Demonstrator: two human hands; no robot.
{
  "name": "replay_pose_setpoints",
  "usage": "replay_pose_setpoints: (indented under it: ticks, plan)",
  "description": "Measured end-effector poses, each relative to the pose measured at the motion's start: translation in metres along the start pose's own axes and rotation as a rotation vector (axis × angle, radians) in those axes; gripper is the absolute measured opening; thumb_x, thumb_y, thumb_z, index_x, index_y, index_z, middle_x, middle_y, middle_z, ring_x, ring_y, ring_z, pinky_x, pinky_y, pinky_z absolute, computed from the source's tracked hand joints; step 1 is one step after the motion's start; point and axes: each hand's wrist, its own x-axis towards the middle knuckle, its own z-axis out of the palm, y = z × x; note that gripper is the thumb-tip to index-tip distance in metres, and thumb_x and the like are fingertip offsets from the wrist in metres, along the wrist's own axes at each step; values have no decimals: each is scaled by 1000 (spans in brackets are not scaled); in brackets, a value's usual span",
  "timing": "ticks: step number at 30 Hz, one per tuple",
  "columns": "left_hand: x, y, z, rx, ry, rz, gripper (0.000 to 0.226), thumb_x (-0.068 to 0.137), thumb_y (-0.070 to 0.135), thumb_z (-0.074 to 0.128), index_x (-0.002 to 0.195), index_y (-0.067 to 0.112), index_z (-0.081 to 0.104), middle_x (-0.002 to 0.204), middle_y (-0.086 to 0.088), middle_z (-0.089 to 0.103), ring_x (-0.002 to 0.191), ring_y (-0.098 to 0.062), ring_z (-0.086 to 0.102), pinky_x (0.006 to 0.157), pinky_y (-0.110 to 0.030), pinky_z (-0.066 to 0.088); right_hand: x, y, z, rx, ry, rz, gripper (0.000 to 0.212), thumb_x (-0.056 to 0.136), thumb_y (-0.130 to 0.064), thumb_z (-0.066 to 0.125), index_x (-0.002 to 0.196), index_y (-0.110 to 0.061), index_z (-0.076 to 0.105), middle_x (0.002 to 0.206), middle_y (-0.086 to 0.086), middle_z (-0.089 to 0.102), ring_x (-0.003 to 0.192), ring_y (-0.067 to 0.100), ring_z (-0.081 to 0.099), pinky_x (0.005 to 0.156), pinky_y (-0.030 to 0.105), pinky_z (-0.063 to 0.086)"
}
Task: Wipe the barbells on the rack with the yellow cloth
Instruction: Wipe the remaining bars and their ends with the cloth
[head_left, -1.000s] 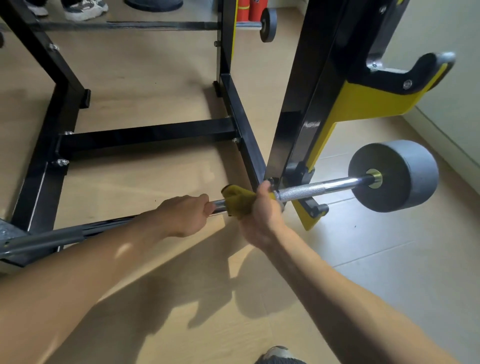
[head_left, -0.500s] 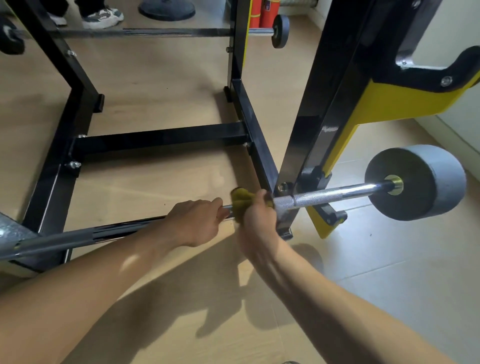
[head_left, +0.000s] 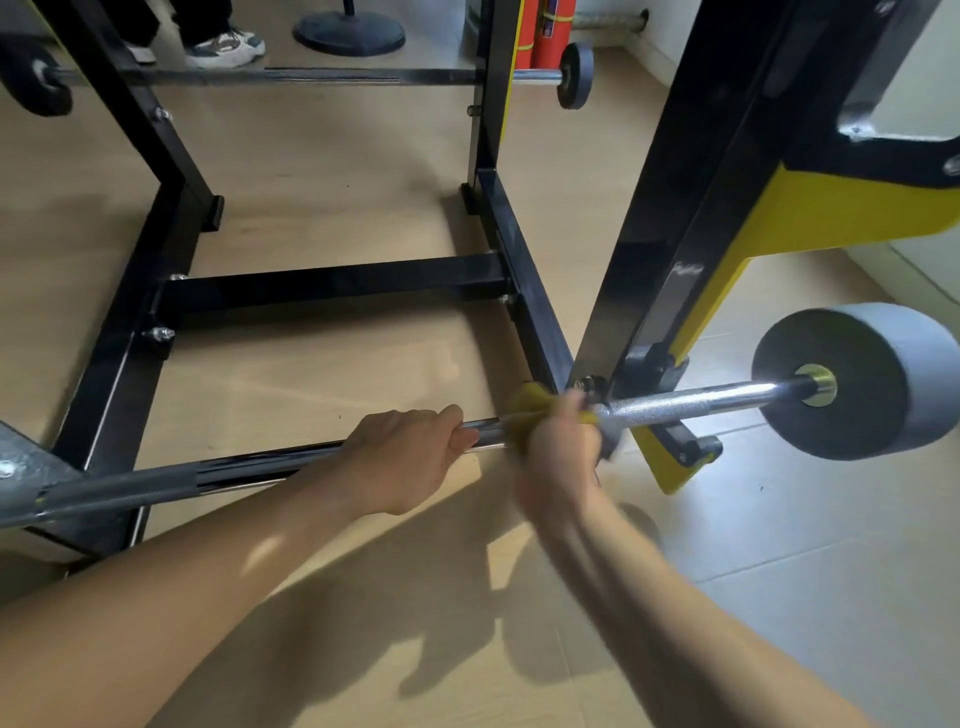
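A chrome barbell (head_left: 691, 402) lies low across the black and yellow rack (head_left: 670, 249), with a grey weight (head_left: 878, 384) on its right end. My left hand (head_left: 410, 447) grips the bar's smooth middle. Just to its right, my right hand (head_left: 563, 447) holds the yellow cloth (head_left: 527, 408) wrapped around the bar, close beside the rack's upright. The hand is blurred and hides most of the cloth. A second barbell (head_left: 311, 77) rests across the far side of the rack.
The rack's black base beams (head_left: 332, 283) lie on the wooden floor ahead. A yellow hook arm (head_left: 831, 213) juts out at upper right. A person's shoes (head_left: 223, 47), a round stand base (head_left: 349, 31) and red cylinders (head_left: 545, 31) are at the back.
My right hand with the cloth has slid slightly along the bar near the upright. The view has shifted, showing more of the far barbell. My left hand keeps its grip.
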Motion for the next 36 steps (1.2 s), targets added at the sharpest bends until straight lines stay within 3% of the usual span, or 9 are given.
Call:
replay_pose_setpoints:
  ticks: [3,6,13,15,20,24,27,32,36]
  plan:
    - [-1,-2,1,-4,0,16,9,101,29,35,99,22,40,103,-1,63,77,-26,51,65,-37,39,-20,26,15,111,-210,100,44,106,-29,41,80,-2,64,77,13,70,78,30,64,90,48,53]
    - [-4,-2,-2,-33,8,5,33,103,48,17,96,24,39,98,3,62,76,-23,48,66,-36,37,9,-1,-12,131,-170,115,29,102,-32,48,108,-3,51,102,21,68,91,38,68,87,63,52]
    - [-4,-1,0,2,80,58,35,103,51,16,93,23,35,103,-1,64,76,-27,50,66,-36,34,52,-52,-28,38,267,16,25,99,-41,48,109,-17,46,91,-1,60,90,19,62,89,31,49]
    - [-6,-2,2,17,91,75,35,103,52,15,93,24,34,102,-1,64,76,-27,52,66,-36,34,23,-34,-14,-113,162,-16,17,103,-31,38,108,-16,45,86,6,53,68,17,51,85,38,47]
    - [-5,-5,1,-53,100,78,12,103,34,35,95,26,36,100,-1,63,73,-23,50,66,-35,37,-43,-6,5,-400,-111,24,34,106,-30,39,104,1,52,88,15,61,76,28,61,68,33,52]
    - [-12,7,4,-197,104,140,18,97,22,53,113,25,47,115,0,59,94,-16,51,81,-32,42,-80,-27,-39,-350,-362,94,33,104,-30,44,110,1,56,105,26,70,99,45,66,94,53,50]
    - [-27,-10,-1,-311,379,207,31,102,33,44,127,17,53,122,-2,56,111,-17,49,96,-36,46,-90,-54,-48,-490,-332,-159,35,97,-39,53,120,-12,54,100,6,67,95,29,65,94,50,53]
    - [-69,-61,-20,-276,810,210,39,102,33,38,73,13,53,67,0,50,60,-17,43,54,-35,43,-88,-38,-4,-849,-418,-611,34,99,-46,47,108,-15,59,82,-6,57,74,8,56,73,27,50]
    - [-102,-125,-23,-385,906,-87,15,100,14,44,98,11,58,89,-3,58,76,-19,55,64,-32,46,-95,40,47,-1276,-876,-1057,22,99,-51,41,102,-31,52,86,-5,56,73,14,53,68,36,46]
